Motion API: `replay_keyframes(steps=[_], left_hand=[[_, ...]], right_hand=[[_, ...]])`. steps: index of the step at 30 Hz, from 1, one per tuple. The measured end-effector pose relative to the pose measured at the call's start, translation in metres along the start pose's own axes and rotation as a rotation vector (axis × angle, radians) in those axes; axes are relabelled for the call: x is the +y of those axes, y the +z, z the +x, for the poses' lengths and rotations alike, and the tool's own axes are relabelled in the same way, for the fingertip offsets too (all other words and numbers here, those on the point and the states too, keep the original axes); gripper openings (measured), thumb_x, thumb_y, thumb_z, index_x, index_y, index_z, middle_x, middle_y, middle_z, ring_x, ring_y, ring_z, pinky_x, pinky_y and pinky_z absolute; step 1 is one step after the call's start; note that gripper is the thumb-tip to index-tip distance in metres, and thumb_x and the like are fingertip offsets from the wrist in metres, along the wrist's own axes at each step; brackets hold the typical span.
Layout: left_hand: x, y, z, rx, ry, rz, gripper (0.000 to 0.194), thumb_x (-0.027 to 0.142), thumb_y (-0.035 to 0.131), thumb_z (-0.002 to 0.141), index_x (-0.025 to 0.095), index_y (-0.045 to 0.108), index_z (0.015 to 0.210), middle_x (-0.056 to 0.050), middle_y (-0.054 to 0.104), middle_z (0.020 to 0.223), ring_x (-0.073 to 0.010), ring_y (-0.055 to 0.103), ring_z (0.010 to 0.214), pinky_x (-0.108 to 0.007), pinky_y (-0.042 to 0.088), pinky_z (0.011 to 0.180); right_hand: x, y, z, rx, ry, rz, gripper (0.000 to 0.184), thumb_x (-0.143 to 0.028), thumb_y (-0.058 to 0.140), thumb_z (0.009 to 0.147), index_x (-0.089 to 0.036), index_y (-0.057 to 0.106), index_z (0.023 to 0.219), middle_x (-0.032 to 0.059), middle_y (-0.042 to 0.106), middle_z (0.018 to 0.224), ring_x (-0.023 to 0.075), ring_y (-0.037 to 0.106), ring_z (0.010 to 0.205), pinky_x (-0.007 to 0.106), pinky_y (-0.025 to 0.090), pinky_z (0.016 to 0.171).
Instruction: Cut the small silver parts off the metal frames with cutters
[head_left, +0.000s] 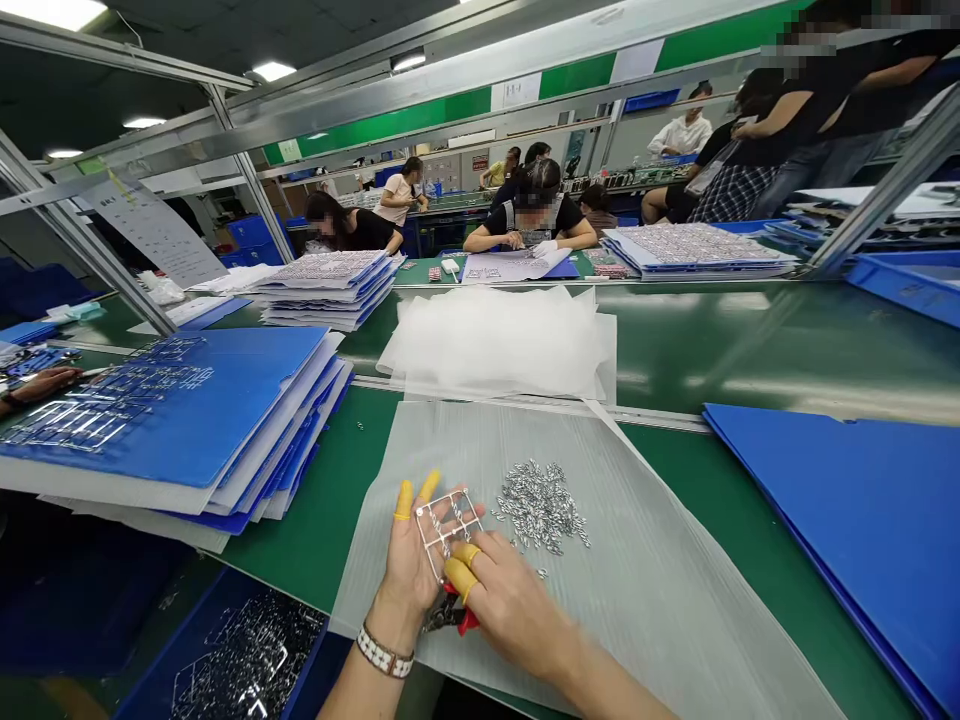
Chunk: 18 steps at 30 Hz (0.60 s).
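Observation:
My left hand (411,560), with yellow finger cots on two fingertips and a bracelet at the wrist, holds a small metal frame of parts (444,525) flat against its fingers. My right hand (504,598), also wearing yellow cots, grips red-handled cutters (450,612) and touches the frame's lower edge. Both hands hover over a translucent foam sheet (645,590) on the green bench. A heap of several small cut metal pieces (541,505) lies on the sheet just right of the frame.
A stack of blue boards with metal frames on top (172,420) lies at left. More blue boards (862,520) sit at right. A blue bin of frames (240,655) is below the bench edge. White foam sheets (499,340) lie behind. Several people work at far tables.

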<state>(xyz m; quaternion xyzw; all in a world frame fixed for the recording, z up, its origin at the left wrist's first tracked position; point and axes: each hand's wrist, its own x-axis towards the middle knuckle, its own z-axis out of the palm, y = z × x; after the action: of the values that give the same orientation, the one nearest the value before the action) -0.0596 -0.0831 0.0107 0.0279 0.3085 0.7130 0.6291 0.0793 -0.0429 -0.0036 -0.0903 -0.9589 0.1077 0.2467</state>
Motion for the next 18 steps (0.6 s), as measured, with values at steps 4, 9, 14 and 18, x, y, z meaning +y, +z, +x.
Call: replay_keyframes(steps=[4,9,14,18], left_hand=[[-0.003,0.001,0.005,0.030,0.026,0.023,0.054,0.057,0.042,0.085,0.014,0.052,0.115,-0.018,0.064,0.111,-0.0206,0.066,0.082,-0.034,0.050,0.074],[-0.014,0.001,0.012,-0.002,-0.018,0.028,0.063,0.062,0.036,0.085,0.009,0.057,0.111,-0.021,0.063,0.114,-0.0273,0.063,0.098,-0.041,0.047,0.086],[-0.027,-0.002,0.021,0.020,-0.033,0.005,0.057,0.057,0.040,0.085,0.010,0.058,0.110,-0.020,0.062,0.115,-0.0303,0.059,0.106,-0.048,0.041,0.097],[-0.026,-0.005,0.024,0.097,0.029,0.027,0.055,0.058,0.043,0.083,0.015,0.057,0.115,-0.018,0.054,0.128,-0.0320,0.056,0.112,-0.050,0.043,0.095]], right_hand=[[0.003,-0.004,-0.005,-0.058,0.081,0.049,0.028,-0.008,0.052,0.071,-0.018,0.054,0.097,0.0073,0.058,0.092,0.0223,0.049,0.082,0.036,0.040,0.073],[0.005,-0.004,-0.002,0.029,0.248,0.030,0.025,-0.008,0.052,0.067,-0.017,0.055,0.091,0.0084,0.057,0.089,0.0236,0.048,0.083,0.037,0.040,0.074],[0.006,0.005,0.004,0.039,0.385,0.091,0.030,-0.009,0.057,0.069,-0.018,0.055,0.097,0.0084,0.059,0.092,0.0241,0.052,0.087,0.037,0.041,0.079],[0.014,0.012,0.007,0.041,0.455,0.121,0.029,-0.008,0.059,0.071,-0.018,0.054,0.099,0.0077,0.059,0.091,0.0230,0.053,0.087,0.036,0.041,0.079]])
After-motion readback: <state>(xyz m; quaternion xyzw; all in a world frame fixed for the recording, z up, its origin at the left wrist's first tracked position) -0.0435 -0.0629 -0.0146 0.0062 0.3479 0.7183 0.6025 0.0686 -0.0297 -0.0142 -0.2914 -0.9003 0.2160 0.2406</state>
